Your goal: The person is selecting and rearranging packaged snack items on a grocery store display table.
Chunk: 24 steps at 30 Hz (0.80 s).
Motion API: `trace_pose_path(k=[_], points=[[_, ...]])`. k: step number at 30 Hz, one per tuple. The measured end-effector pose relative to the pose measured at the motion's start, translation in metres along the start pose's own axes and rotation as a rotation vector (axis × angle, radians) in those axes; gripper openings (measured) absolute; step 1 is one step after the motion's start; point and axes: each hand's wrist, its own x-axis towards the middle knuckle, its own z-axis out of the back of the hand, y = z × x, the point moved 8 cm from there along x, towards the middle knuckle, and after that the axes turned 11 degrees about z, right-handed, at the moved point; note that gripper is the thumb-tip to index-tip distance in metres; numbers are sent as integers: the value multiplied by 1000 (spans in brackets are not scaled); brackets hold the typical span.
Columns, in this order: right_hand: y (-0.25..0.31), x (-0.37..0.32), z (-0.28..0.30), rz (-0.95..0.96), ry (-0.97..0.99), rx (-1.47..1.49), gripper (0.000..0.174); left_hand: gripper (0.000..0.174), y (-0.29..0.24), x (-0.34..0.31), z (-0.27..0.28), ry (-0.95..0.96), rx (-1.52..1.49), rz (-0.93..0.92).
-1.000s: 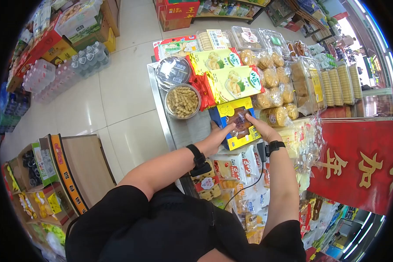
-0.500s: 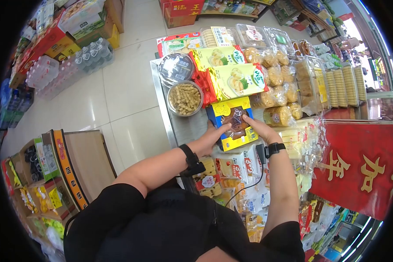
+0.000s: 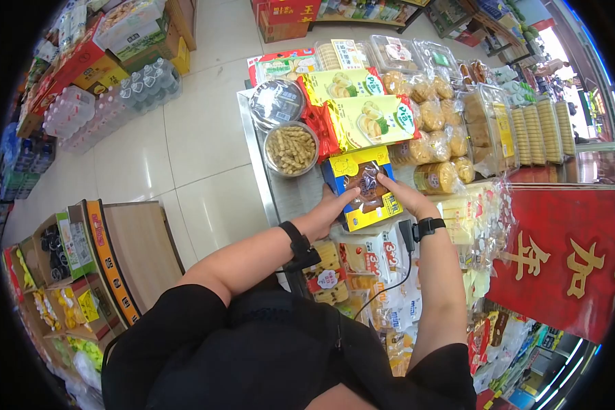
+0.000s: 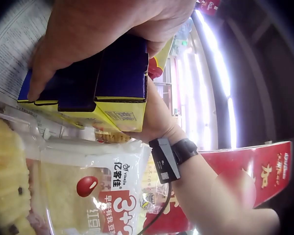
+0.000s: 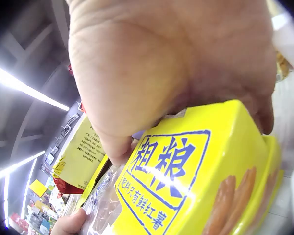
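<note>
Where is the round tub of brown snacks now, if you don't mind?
In the head view, the snack tub sits by the left edge of the table, just below the dark-lidded tub and left of the yellow-and-blue box.

In the head view, the box point(image 3: 365, 220) hides most fingers of the left hand point(image 3: 329, 210) and right hand point(image 3: 404, 198). The left forearm point(image 3: 242, 256) covers part of the table's point(image 3: 254, 147) left edge. Print on the round lid point(image 3: 277, 102) is too small to read.
</note>
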Motion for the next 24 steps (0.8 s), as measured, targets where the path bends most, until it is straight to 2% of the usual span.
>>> trace_pose_path(k=[5, 7, 10, 11, 13, 16, 19, 21, 23, 24], points=[[7, -8, -2, -17, -4, -21, 82, 82, 3, 4, 3, 7, 21, -16], [2, -6, -2, -26, -5, 2, 81, 94, 2, 5, 3, 60, 25, -39], [5, -5, -9, -20, 35, -19, 81, 96, 5, 2, 6, 72, 15, -15], [8, -5, -9, -6, 11, -13, 80, 96, 6, 3, 6, 73, 13, -16], [6, -4, -11, 4, -10, -6, 80, 85, 5, 6, 3, 88, -25, -79], [-2, 2, -9, 22, -19, 77, 78, 89, 6, 4, 6, 20, -13, -34], [11, -8, -12, 1, -36, 27, 81, 94, 2, -9, 2, 58, 1, -2], [23, -23, -9, -2, -91, -51, 87, 96, -4, -14, 5, 101, -12, -17], [24, -26, 4, 126, -214, -79, 92, 98, -7, -19, 7, 136, -27, -33], [25, -33, 11, 126, -325, -112, 93, 95, -7, -22, 4, 186, -5, -32]])
